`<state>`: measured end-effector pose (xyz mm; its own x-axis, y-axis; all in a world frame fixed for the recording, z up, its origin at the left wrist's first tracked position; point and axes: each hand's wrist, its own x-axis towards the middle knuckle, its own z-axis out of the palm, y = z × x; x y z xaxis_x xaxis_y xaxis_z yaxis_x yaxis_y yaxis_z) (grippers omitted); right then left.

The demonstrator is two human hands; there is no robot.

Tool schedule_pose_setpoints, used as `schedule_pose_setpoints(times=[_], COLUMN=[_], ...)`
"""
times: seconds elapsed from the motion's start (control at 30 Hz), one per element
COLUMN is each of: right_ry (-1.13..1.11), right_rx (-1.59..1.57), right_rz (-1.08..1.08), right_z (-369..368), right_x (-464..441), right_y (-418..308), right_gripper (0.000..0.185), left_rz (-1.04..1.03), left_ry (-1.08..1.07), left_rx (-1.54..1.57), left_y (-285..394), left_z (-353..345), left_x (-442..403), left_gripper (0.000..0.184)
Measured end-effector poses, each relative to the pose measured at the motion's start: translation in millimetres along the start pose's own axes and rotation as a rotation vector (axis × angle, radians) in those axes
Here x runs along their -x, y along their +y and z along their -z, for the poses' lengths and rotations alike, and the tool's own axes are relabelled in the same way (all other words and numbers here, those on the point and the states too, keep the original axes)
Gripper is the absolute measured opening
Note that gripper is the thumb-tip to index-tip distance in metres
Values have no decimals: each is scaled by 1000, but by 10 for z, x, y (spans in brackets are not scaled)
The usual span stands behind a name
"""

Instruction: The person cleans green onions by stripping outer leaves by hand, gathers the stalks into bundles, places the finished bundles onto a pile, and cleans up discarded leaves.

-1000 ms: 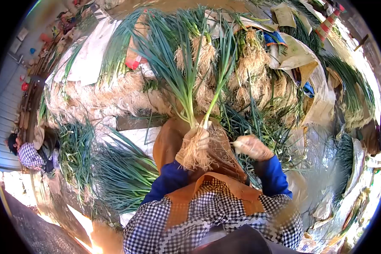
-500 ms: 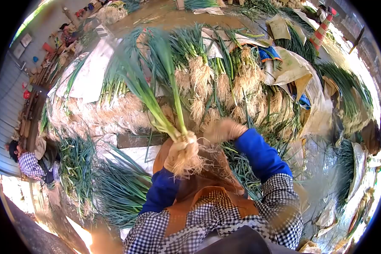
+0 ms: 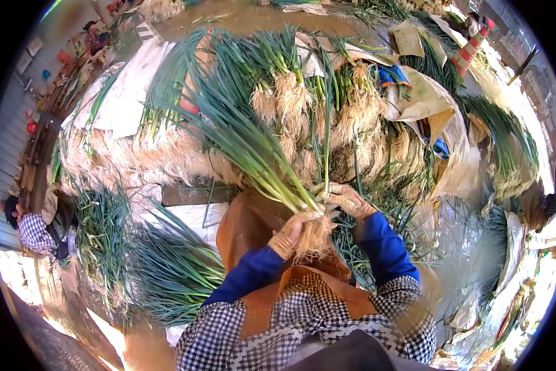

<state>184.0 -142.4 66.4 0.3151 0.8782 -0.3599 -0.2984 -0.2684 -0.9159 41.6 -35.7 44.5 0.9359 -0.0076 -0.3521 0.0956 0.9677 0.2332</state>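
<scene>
A bunch of green onions (image 3: 276,176) slants up and to the left in front of my apron, with its pale, hairy roots (image 3: 315,238) hanging down. My left hand (image 3: 290,232) is wrapped round the white stem ends, just above the roots. On the right side of the bunch, my right hand (image 3: 346,201) has its fingers closed at the base of a single upright green onion (image 3: 326,148). That stalk stands slightly apart from the others. The fingertips of both hands are close together, partly hidden by stems and roots.
A long heap of green onions with roots (image 3: 154,161) lies ahead, partly under white sheeting (image 3: 132,93). Loose green onions (image 3: 173,269) lie at my left. A person (image 3: 33,229) sits at far left. A striped cone (image 3: 472,49) stands at back right.
The bunch has moved right and looks fuller, its leaves now leaning left together. My right hand, blurred and apart before, has come to the stems beside my left hand.
</scene>
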Motion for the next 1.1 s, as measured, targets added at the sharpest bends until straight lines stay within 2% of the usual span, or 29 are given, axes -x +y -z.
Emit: schedule_pose_setpoints(times=[0.03,0.07,0.13,0.17,0.2,0.27,0.3,0.33,0.4,0.47,0.53,0.57,0.6,0.63,0.67,0.73,0.77,0.8,0.87,0.9,0.97,1.0,1.07,1.1], right_ry=[-112,-60,-2,80,213,173,156,305,261,518,572,720,794,971,963,872,733,571,265,224,265,350,458,456], right_rx=[-210,79,111,0,19,-279,-303,-487,-628,-705,-381,-170,417,987,1304,1338,831,331,689,353,199,386,1706,1489], right_rz=[-67,105,378,217,233,262,251,273,327,320,314,435,502,561,733,709,443,180,436,47,-247,-158,-357,-384], right_z=[28,72,17,82,-24,63,204,128,-7,-229,-236,-293,-229,-202,-160,-228,-355,-455,-266,85,491,561,1136,850], right_x=[19,-84,-242,-198,-152,-351,-514,-671,-732,-822,-722,-679,-668,-635,-568,-261,16,287,724,873,1138,1274,1347,1215], right_y=[112,221,234,209,-13,11,173,233,350,416,489,554,690,759,833,756,567,396,404,588,644,535,1287,870], right_gripper=[29,28,31,32,34,38,40,38,34,37,37,36,25,28,29,23,11,10,14,17,24,28,35,29], left_rz=[55,109,46,24,2,-10,-7,-4,-77,4,9,-7,-21,-48,-47,-82,-40,-41,-141,-161,-92,-27,-42,-28], left_ry=[-44,-93,-41,-30,-20,-29,-76,-122,-90,-164,-151,-106,-63,-4,-5,23,80,81,-71,-85,-85,-85,-131,-69], left_rx=[-24,-49,-134,-118,-104,-43,4,50,6,9,20,-3,-29,-52,-49,57,63,65,121,110,130,143,146,72], left_y=[-66,-126,-160,-166,-169,-186,-185,-165,-159,-166,-190,-215,-217,-224,-233,-235,-168,-147,-138,-108,-38,-29,-89,-69], left_z=[205,401,351,335,303,256,265,238,255,451,444,443,413,459,506,508,444,464,539,492,550,581,584,557], left_x=[-54,-113,-77,-48,-20,3,3,14,8,-75,-47,-23,4,-16,-40,-73,-14,-43,-112,-89,-94,-98,-95,-61], left_gripper=[24,21,22,22,22,23,24,25,25,20,20,20,20,21,21,18,15,15,19,21,22,23,25,26])
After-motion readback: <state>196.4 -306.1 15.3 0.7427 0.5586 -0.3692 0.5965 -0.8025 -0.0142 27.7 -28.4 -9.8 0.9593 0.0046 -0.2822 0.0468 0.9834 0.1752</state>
